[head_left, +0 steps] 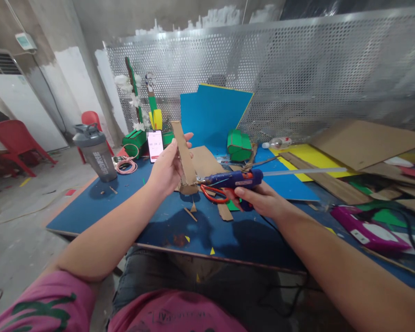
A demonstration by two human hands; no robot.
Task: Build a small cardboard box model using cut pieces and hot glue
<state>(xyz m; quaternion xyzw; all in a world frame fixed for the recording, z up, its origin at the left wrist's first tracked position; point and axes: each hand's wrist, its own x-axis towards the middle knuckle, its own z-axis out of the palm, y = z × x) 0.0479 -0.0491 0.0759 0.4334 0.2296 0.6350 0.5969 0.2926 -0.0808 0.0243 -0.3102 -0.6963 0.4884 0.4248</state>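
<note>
My left hand (167,168) is closed around a folded strip of cardboard (186,154), held upright above the blue table (121,216). In my right hand (257,198) is a blue hot glue gun (233,179) with a long clear glue stick poking out of its back. The gun's nozzle points left and meets the lower end of the cardboard, though I cannot tell whether it touches. Red-handled scissors (212,196) lie beneath the gun. Behind the strip rests a flat cardboard piece (205,161).
A grey shaker bottle (98,154) and a phone (155,146) stand at the left. Blue boards (212,115) lean on the perforated metal panel (297,83), near a green cardboard block (238,145). Cardboard sheets (370,143) and a purple power strip (366,228) crowd the right.
</note>
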